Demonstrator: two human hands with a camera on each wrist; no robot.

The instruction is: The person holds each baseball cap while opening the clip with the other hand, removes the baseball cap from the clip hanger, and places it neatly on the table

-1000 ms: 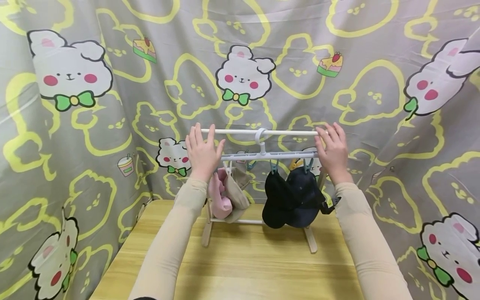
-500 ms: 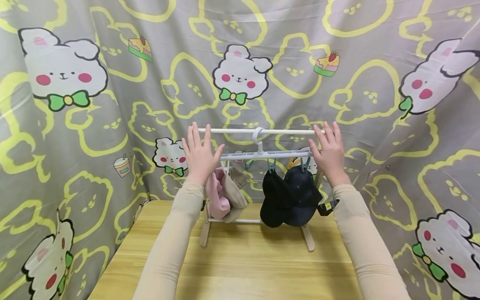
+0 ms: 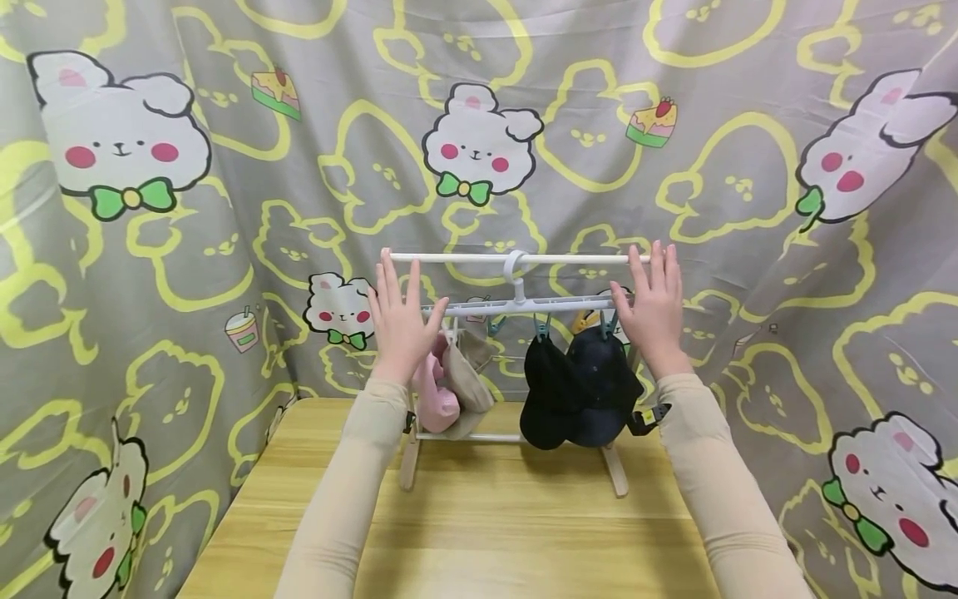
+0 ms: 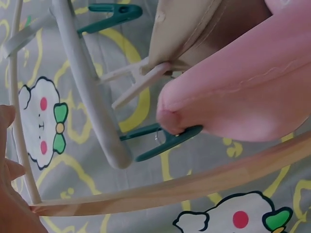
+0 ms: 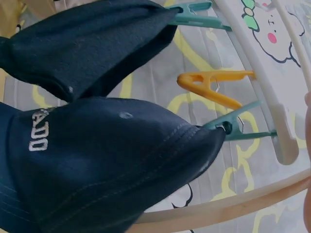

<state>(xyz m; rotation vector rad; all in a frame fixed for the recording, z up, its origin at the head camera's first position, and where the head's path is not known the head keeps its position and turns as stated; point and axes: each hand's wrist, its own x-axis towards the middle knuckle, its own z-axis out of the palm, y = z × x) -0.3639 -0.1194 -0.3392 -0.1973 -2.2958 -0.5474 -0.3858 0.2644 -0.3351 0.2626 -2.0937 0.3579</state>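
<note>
My left hand (image 3: pixel 402 324), fingers straight and spread, lies at the left end of a small rack's pale top rod (image 3: pixel 464 259). At the opposite end, my right hand (image 3: pixel 654 312) has its fingers extended against the rod. Between them a grey-white clip hanger (image 3: pixel 561 304) hangs by its hook. Clips hold a pink cap (image 4: pixel 233 97) and a beige cap (image 4: pixel 182 34) on the left. To the right hang a black cap (image 5: pixel 102 43) and a navy cap (image 5: pixel 97 150) with white letters. An orange clip (image 5: pixel 209 80) between those two holds nothing.
The rack's wooden feet (image 3: pixel 614 470) stand on a wood-grain table (image 3: pixel 486 532), joined by a low white bar (image 3: pixel 479 438). A grey curtain (image 3: pixel 299 166) with rabbit prints surrounds the table at the back and sides. One teal clip (image 4: pixel 112 17) on the hanger holds nothing.
The head view has shifted slightly, so the rack sits a little further left in it. Both hands stay at the rod's ends, and the caps hang much as before.
</note>
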